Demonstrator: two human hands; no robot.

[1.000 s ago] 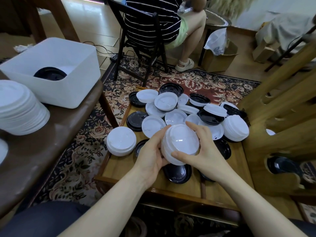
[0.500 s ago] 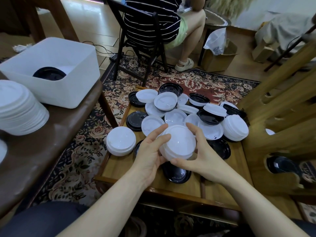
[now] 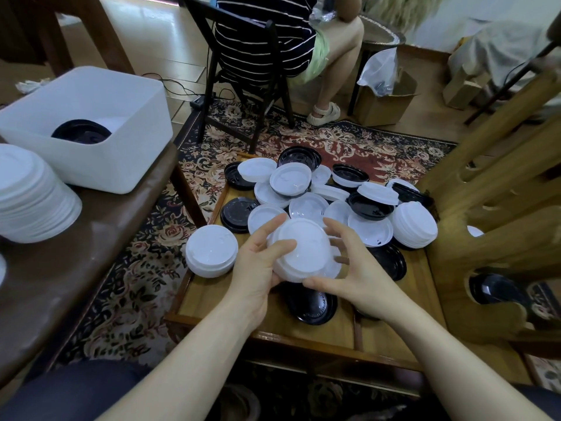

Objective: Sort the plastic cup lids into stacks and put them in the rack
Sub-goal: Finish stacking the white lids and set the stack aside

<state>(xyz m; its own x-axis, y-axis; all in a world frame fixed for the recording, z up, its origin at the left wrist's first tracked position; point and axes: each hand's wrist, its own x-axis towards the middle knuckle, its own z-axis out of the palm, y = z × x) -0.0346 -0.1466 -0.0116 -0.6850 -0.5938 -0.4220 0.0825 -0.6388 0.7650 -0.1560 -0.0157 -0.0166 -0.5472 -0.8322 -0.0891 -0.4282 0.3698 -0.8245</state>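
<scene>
A stack of white lids [image 3: 302, 253] is held between both hands above the wooden tray [image 3: 391, 323]. My left hand [image 3: 258, 268] grips its left side, thumb on top. My right hand [image 3: 352, 275] cups its right and lower edge with fingers spread. Loose white and black lids [image 3: 306, 189] lie piled on the tray behind. One short white stack [image 3: 211, 251] sits at the tray's left edge and another [image 3: 415, 225] at its right. A black lid [image 3: 314, 305] lies under my hands. The wooden rack [image 3: 498, 214] stands on the right, with black lids [image 3: 491, 288] in a lower slot.
A white bin [image 3: 91, 126] holding a black lid sits on the brown table [image 3: 60, 268] at left, beside a tall white lid stack [image 3: 30, 199]. A seated person on a black chair [image 3: 243, 71] is beyond the tray. A patterned rug covers the floor.
The held white stack has moved slightly lower and tilted flatter. My right hand's fingers have loosened and spread along its right edge; my left thumb now rests on top.
</scene>
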